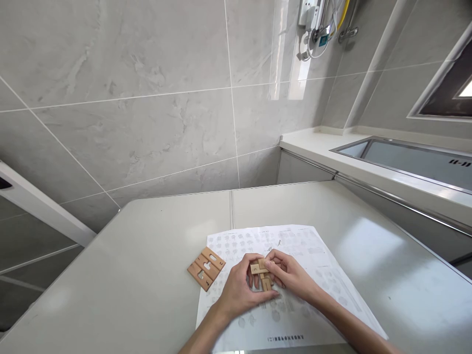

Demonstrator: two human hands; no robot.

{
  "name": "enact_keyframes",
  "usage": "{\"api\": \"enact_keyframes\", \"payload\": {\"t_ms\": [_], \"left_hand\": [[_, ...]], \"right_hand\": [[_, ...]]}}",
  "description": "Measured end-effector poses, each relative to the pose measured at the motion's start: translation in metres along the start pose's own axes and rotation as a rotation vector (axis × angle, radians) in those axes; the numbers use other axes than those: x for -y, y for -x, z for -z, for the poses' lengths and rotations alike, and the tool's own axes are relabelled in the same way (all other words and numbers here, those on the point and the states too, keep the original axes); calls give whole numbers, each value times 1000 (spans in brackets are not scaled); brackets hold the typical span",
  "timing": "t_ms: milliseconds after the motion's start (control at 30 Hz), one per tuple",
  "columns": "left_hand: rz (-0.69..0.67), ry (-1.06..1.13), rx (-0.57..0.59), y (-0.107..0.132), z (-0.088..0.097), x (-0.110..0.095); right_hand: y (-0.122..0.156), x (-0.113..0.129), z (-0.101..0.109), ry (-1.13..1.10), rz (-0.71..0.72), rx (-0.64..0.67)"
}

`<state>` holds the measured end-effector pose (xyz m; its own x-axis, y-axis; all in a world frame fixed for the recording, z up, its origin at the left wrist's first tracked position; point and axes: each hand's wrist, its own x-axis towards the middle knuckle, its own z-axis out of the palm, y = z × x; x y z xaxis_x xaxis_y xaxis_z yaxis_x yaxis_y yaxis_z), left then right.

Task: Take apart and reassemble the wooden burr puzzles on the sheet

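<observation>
Small interlocking wooden puzzle pieces (259, 268) are gathered between my two hands, above a printed paper sheet (309, 241). My left hand (241, 281) curls round them from the left, its thumb along the near side and its fingers behind. From the right, my right hand (287, 273) pinches the upper right part of the cluster with thumb and index finger. The fingers partly hide how the pieces join. Left of my left hand lie flat wooden slabs (206, 268) with cut-out slots and numbers, overlapping the sheet's left edge.
The pale table (155, 275) has a seam and ends at a grey tiled wall (165, 128). To the right stands a white counter (306, 140) with an inset sink (405, 157). A socket with plugs and cables (311, 19) is on the wall. A white frame (47, 206) stands at left.
</observation>
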<state>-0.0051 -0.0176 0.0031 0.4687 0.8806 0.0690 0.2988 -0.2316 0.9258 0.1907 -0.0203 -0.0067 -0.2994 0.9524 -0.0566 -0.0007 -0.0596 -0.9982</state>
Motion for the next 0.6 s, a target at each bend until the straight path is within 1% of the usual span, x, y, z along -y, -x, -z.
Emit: {"api": "enact_keyframes", "payload": {"t_ms": [133, 300, 500, 600], "left_hand": [[1, -2, 3, 0, 0, -1], [-6, 9, 1, 0, -1, 0], [10, 20, 9, 1, -2, 0], [22, 19, -21, 0, -1, 1]], "right_hand": [[0, 1, 1, 13, -3, 9], [-1, -4, 3, -30, -3, 38], [-1, -7, 2, -36, -6, 22], [-2, -6, 4, -22, -4, 24]]}}
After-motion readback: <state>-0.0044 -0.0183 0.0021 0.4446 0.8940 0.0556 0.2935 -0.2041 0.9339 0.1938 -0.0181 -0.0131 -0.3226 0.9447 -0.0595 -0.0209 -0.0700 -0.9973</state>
